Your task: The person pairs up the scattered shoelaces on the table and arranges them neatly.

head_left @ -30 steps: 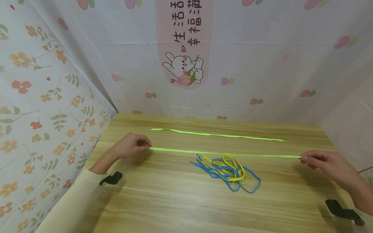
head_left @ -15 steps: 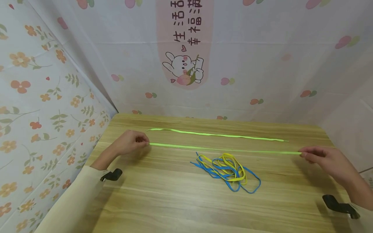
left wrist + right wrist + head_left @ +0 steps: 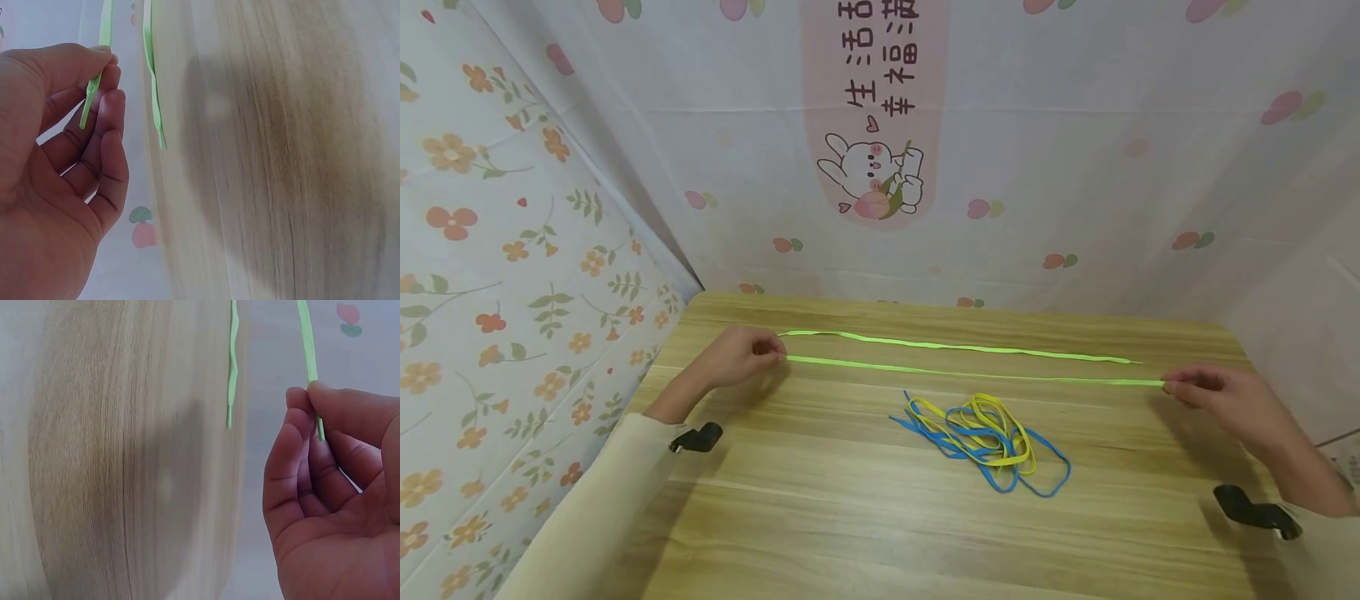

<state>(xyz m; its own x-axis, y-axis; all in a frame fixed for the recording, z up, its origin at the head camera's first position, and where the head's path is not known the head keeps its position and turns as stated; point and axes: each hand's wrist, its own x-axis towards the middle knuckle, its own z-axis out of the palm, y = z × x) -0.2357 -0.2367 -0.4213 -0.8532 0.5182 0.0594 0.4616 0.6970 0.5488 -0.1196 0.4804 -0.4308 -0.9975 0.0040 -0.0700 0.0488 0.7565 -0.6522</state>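
Note:
A neon green shoelace (image 3: 925,371) is stretched nearly straight between both hands, above the table. My left hand (image 3: 741,357) pinches one end between thumb and forefinger; its tip pokes out below the thumb in the left wrist view. The other end is pinched the same way by my right hand (image 3: 1232,404), its tip (image 3: 321,430) showing past the fingers. Just beyond lies a second green shoelace (image 3: 955,346), laid out lengthwise and roughly parallel. Closer to me, a loose tangle of yellow shoelace (image 3: 1026,450) and blue shoelace (image 3: 1063,467) rests on the wood.
The wooden table (image 3: 850,517) ends at a back edge against a printed cloth (image 3: 1037,167). A floral cloth (image 3: 512,250) hangs along the left side. Black curved pieces (image 3: 700,437) stick out at both sleeve cuffs.
Both hands have moved away from me, carrying the taut green shoelace from over the tangle's far edge to near the second green lace. The laces on the table have stayed put.

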